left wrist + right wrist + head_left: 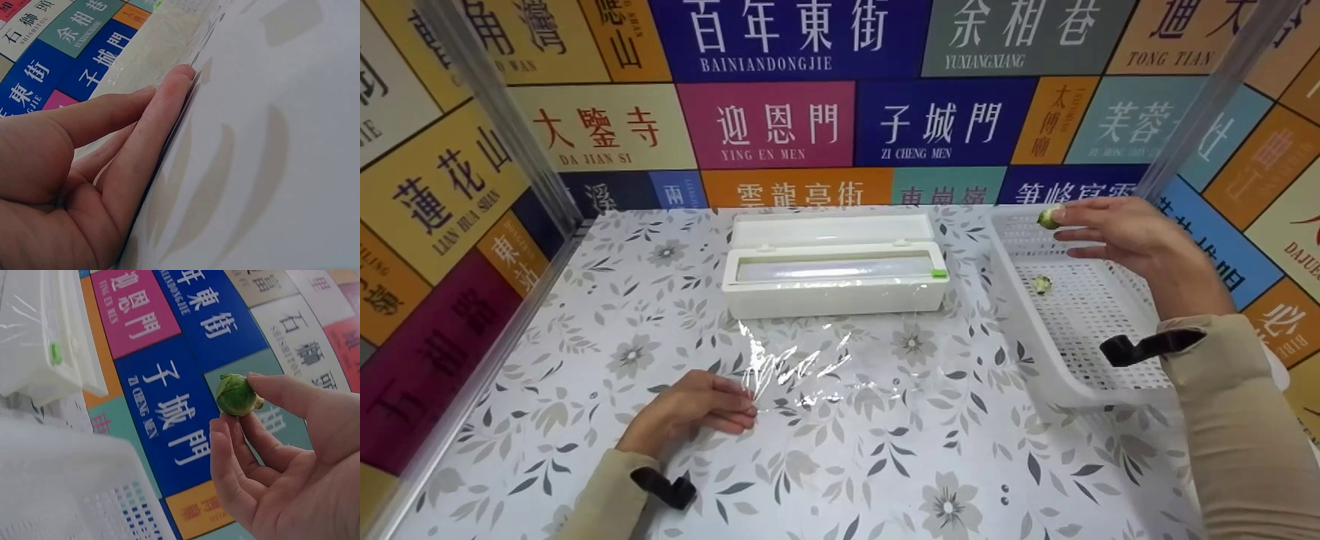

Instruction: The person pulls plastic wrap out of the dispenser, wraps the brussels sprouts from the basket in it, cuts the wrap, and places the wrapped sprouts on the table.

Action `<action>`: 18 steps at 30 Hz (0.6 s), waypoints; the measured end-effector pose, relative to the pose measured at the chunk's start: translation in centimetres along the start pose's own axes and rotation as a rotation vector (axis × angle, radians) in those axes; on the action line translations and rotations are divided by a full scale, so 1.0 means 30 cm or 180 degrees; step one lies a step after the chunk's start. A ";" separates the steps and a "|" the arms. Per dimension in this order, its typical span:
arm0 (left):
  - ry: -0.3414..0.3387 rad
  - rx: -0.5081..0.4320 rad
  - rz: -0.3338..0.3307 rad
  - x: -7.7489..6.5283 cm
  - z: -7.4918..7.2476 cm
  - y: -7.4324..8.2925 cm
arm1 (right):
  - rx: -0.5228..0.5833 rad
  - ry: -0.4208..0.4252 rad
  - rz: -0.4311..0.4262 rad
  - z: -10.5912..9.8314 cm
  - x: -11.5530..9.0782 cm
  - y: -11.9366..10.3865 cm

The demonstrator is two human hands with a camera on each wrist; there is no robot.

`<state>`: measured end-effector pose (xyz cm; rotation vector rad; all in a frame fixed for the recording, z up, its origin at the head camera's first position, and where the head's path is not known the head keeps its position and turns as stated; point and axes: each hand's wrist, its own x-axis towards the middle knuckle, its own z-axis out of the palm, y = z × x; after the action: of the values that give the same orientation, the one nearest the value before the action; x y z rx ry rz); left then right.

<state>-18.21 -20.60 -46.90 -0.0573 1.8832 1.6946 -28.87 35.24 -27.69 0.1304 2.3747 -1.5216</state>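
My right hand [1140, 236] pinches a green Brussels sprout [234, 395] between thumb and fingertips, above the far left part of a white plastic basket [1039, 367]. A second Brussels sprout [1041, 284] lies on the basket's slotted floor. Low on the table, my left hand [697, 405] holds the front left corner of a sheet of clear plastic wrap [810, 367] between thumb and fingers. That sheet runs out over the front of a white wrap dispenser box [836, 300], whose lid [832, 229] stands raised. Inside the box a roll [840, 268] shows.
A patterned white cloth [585, 360] covers the table. On the box's right front edge sits a small green slider [938, 274]. Behind the table stands a wall of colourful signs [780, 124], with clear edge posts [521, 127] at the sides.
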 end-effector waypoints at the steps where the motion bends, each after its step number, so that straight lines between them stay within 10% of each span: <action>1: 0.0002 0.0003 0.0002 0.000 0.000 -0.001 | 0.0043 0.0012 -0.0032 0.011 -0.006 -0.008; 18: 0.0033 -0.0112 0.0028 0.003 0.006 -0.010 | 0.0831 -0.0201 -0.0681 0.291 -0.092 -0.078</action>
<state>-18.10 -20.47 -47.21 -0.0720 1.8640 1.7368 -24.96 26.66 -28.14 -0.1159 2.1893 -1.9012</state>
